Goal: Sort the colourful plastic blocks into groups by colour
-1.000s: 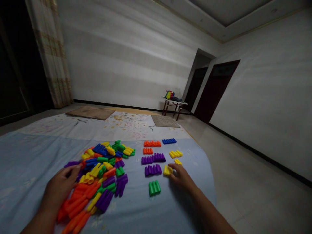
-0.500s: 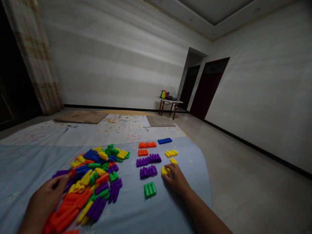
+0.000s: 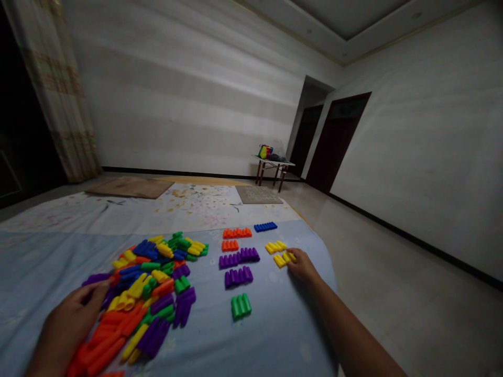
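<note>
On the blue part of the cloth, my right hand (image 3: 303,267) pinches the right end of a short row of yellow tube-shaped plastic building pieces (image 3: 280,260). Just behind it lies another yellow row (image 3: 275,246). To its left are joined purple pieces (image 3: 239,277), a green block (image 3: 241,306) and orange rows (image 3: 237,233), with a blue row (image 3: 265,226) farther back. My left hand (image 3: 74,319) rests at the left edge of a mixed pile of coloured pieces (image 3: 137,285). Its thumb and fingers are closed together beside an orange piece; what they hold is hidden.
A brown board (image 3: 129,187) and a greyish mat (image 3: 258,195) lie at the cloth's far end. Beyond stands a small table (image 3: 274,161) with a colourful bag (image 3: 265,152) on it. The bed-like surface ends at a curved right edge above the tiled floor (image 3: 377,293).
My right hand has moved away from me and to the right, bringing the yellow piece up against the front yellow row. The left hand has stayed almost still.
</note>
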{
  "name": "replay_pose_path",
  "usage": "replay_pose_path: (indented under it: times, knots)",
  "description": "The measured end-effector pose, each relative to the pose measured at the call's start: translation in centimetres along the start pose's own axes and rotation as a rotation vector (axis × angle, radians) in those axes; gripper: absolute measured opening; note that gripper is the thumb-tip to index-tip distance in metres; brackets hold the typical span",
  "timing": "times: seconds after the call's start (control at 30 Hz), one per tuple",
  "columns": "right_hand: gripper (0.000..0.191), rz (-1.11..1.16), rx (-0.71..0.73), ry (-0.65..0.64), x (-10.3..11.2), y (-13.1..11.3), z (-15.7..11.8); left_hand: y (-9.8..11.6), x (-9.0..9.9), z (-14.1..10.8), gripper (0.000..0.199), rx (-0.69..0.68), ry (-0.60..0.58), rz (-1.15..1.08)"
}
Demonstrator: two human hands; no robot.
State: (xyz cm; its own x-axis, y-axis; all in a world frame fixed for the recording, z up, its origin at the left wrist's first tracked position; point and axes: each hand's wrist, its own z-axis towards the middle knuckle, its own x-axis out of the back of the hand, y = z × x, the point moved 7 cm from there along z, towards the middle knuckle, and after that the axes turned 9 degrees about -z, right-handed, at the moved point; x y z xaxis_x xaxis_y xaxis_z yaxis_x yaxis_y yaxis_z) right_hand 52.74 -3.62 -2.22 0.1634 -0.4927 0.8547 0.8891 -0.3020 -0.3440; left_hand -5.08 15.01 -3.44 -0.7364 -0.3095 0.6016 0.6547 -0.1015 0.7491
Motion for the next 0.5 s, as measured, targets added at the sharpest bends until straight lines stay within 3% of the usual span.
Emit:
replay_pose_path:
  times: [0.1,0.23,0.5]
  knots:
    - [0.042,0.002,0.016,-0.023,-0.7,0.0,-0.1,0.5,0.2,-0.6,0.044,0.107,-0.045,0.010]
    - [0.045,-0.014,0.004,-0.007,-0.5,-0.1,-0.4,1.8,0.6,-1.2,0.043,0.132,-0.061,-0.031]
    - [0.033,-0.142,0.084,-0.005,-0.2,-2.5,-1.8,3.0,0.8,-1.7,0.041,0.040,-0.043,-0.088]
